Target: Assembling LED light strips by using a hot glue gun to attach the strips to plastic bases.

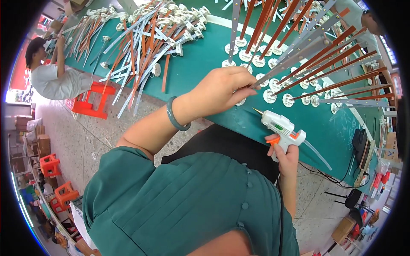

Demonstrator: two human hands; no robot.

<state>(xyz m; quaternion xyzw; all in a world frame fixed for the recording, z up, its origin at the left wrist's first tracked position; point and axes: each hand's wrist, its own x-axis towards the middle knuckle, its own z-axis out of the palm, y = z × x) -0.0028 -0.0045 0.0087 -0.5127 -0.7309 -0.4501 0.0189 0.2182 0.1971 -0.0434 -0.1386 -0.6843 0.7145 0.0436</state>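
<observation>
Glue gun: a white plastic hot-glue gun with an orange trigger and brass nozzle (282, 130) sits over the near edge of the green-topped work table (200, 64), nozzle aimed left and up toward the other hand.
Right hand: the right hand (285, 157) is clenched around the gun's grip, one finger on the trigger.
Left hand: the left hand (224, 88), a grey-green bangle (176, 114) on its wrist, pinches the lower end of a long grey metal strip (294, 55) between fingertips.
Strips: upright brown and grey strips on round white discs (270, 96) stand in rows just beyond the hand.
Hidden: the disc under the pinched strip is mostly covered by the hand; whether the nozzle carries glue cannot be told.
Cord: a black cable (318, 170) runs off the table's right edge.
Boxes: brown cardboard cartons (40, 143) stack at the left wall, markings too small to tell.
Surroundings: a loose pile of finished strips (141, 42) lies further left; another person in a white top (53, 81) works beside a red plastic stool (92, 100).
</observation>
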